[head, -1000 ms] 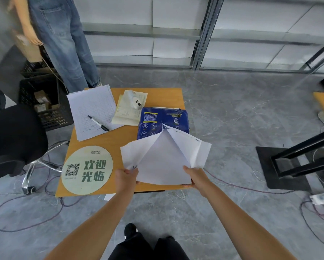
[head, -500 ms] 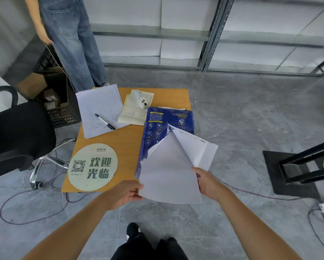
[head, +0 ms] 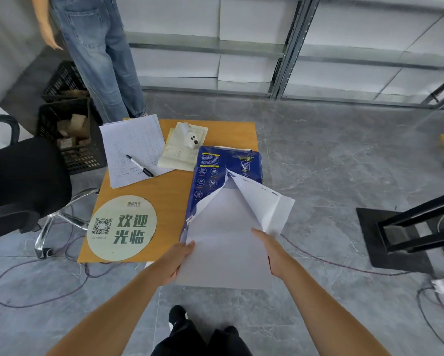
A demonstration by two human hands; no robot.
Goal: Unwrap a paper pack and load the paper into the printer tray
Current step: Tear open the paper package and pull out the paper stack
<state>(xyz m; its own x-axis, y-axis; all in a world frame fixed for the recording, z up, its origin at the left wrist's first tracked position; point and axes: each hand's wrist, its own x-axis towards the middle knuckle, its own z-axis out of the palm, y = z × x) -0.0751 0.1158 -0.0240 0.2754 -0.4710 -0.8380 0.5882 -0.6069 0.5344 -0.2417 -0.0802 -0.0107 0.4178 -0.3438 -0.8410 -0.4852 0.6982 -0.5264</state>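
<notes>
Sliding the white paper out of its torn blue wrapper

At centre frame the left hand [head: 179, 258] and right hand [head: 272, 253] each grip a side edge of the paper [head: 226, 242], whose near end overhangs the desk [head: 174, 191] while the far end sits in the wrapper [head: 215, 170]. To do this well, keep both grips level, draw toward the lower frame evenly so sheets stay squared, and mind the loose flap [head: 267, 204]. No printer tray is visible.
</notes>
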